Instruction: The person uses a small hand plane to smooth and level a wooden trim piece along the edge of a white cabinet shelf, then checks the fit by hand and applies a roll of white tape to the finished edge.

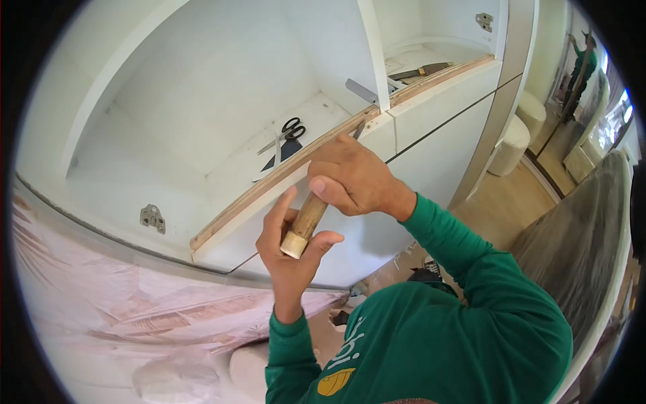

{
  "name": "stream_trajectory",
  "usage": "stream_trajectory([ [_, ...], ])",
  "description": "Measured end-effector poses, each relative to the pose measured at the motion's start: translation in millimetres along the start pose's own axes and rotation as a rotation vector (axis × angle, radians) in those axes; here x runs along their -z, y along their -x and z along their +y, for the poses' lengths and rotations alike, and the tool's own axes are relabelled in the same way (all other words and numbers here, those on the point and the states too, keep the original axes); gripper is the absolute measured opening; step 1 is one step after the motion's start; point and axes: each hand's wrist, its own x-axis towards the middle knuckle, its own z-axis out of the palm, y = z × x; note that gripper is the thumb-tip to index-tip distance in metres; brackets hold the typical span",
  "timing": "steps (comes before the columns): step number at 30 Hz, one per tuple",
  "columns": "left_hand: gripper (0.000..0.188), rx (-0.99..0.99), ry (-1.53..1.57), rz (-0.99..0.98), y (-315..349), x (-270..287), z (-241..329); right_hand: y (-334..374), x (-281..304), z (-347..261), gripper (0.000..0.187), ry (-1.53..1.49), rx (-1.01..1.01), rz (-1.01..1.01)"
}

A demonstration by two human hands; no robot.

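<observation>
1 brown, round-handled wooden chisel (309, 217) at the long raw-wood edge strip (269, 185) of a white cabinet (437, 151)
Right hand (353, 176) closed around the handle, blade (360, 130) at the strip; left hand (289, 262) open, thumb and fingers spread around the butt end, contact unclear.

Apparently a room in a home, doubling as a work site: white cupboard (235, 60), round stools (509, 148) and tan floor (494, 192), with plastic sheeting (101, 303) alongside and scissors (286, 133) lying in the cupboard

Bright, soft shadows, fisheye-bowed (black corners)
</observation>
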Motion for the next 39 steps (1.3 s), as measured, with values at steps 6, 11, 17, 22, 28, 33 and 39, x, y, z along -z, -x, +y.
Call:
stream_trajectory([
  [6,0.073,-0.079,0.301,0.281,-14.1,-61.6,-31.0,-6.1,8.8,-8.0,0.029,0.046,-0.08,-0.087],
  [11,0.057,0.04,0.416,0.336,-2.5,-74.7,-42.2,-34.6,16.6,-39.3,0.029,0.325,0.123,0.1],
  [17,0.045,-0.106,0.458,0.241,-21.6,-77.3,-42.4,-73.8,-62.3,-191.5,0.043,0.446,0.876,-0.275],
  [22,0.038,-0.153,0.401,0.215,-24.4,-68.4,-48.4,-95.7,-123.4,-115.5,0.037,0.276,0.535,-0.301],
  [28,0.029,-0.212,0.496,0.272,-20.9,-67.1,-53.9,-89.5,-96.7,-161.6,0.041,0.274,0.536,-0.287],
  [33,0.029,-0.214,0.477,0.235,-23.1,-71.2,-35.4,-98.2,-32.3,-238.8,0.065,0.387,0.742,-0.632],
  [39,0.031,-0.112,0.546,0.248,-19.4,-64.0,-53.9,-55.2,-164.8,-137.3,0.042,0.265,0.462,-0.253],
])
